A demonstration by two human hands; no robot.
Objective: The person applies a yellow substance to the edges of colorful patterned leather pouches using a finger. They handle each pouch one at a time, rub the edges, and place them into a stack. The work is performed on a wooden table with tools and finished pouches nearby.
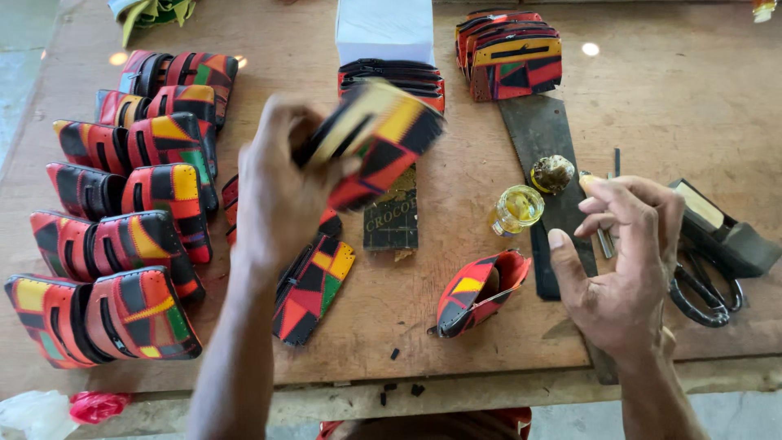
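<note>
Patchwork leather pouch (376, 138), blurred, sits pinched in your left hand (281, 191) above the wooden table (700, 90); your right hand (627, 261) hovers spread and empty beside the small glue jar (516, 209) and scissors (705, 289); one pouch lies gaping (479, 292) between your hands; finished-looking pouches stand in rows (122, 220) at left; a white box (384, 28) stands at the far edge, a dark printed square (392, 218) just below the held pouch.

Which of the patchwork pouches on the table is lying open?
The lone pouch near the table's front edge, just left of the right hand. Its mouth gapes, showing the inside; the stacked ones look closed.
</note>
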